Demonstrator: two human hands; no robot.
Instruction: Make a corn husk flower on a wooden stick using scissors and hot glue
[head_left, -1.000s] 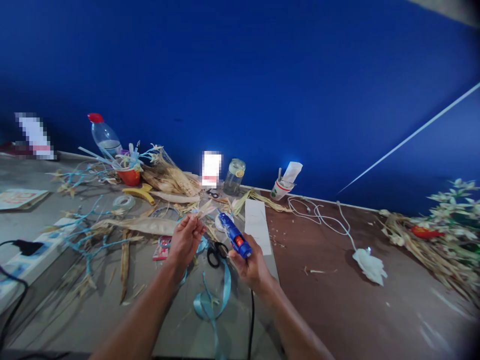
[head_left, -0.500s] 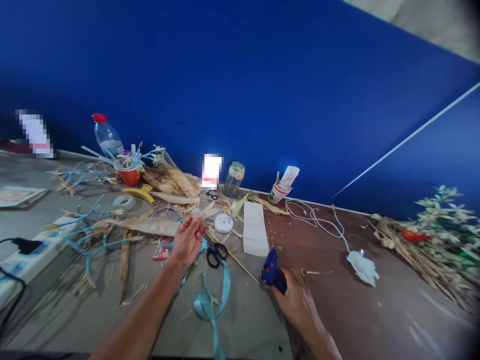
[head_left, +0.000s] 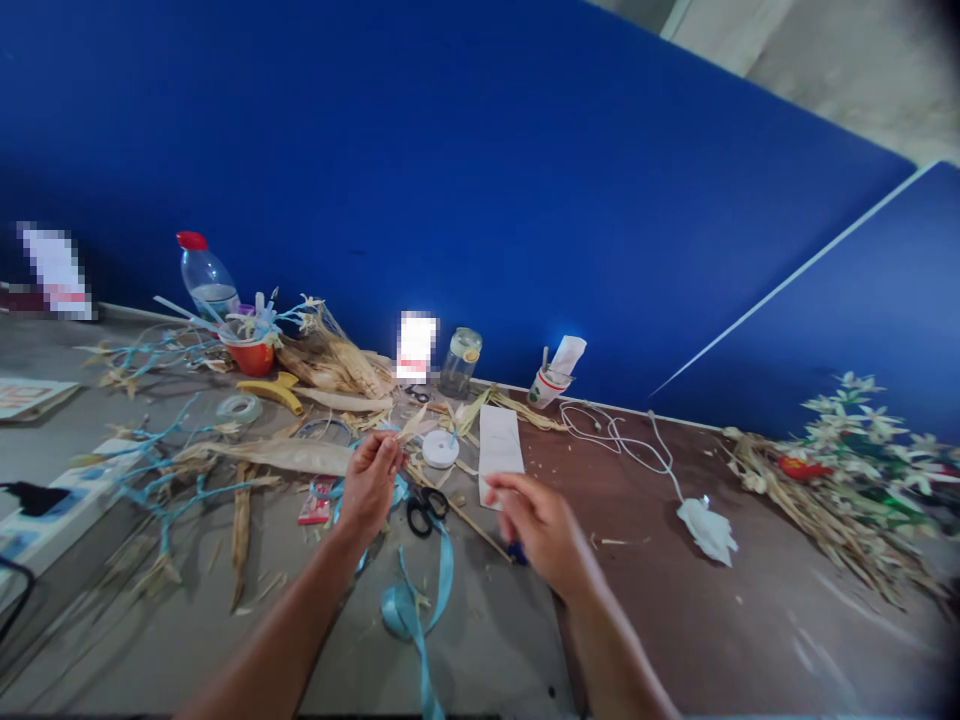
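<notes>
My left hand [head_left: 371, 482] is closed in a pinch on a pale piece of corn husk [head_left: 412, 424], whose tip sticks out past the fingers. My right hand [head_left: 546, 530] is raised over the table, thumb and fingers apart, with nothing visible in it. Below it a blue tool, perhaps a glue gun [head_left: 516, 552], lies mostly hidden by the hand. Between the hands are black-handled scissors [head_left: 427, 512], a thin stick [head_left: 480, 527] and a white spool [head_left: 440, 449]. A roll of blue ribbon [head_left: 400, 610] trails toward the front edge.
At left lie blue-wrapped stems [head_left: 172, 490] and a power strip [head_left: 67, 510]. Behind stand a red cup [head_left: 251, 357], a plastic bottle [head_left: 206, 280] and a glass jar [head_left: 460, 362]. White flowers [head_left: 862, 420] and a white cable [head_left: 637, 450] are at right.
My right hand has let go of the blue tool, which is now on the table, and has moved up and left. My left hand keeps its pinch. The view has shifted slightly right.
</notes>
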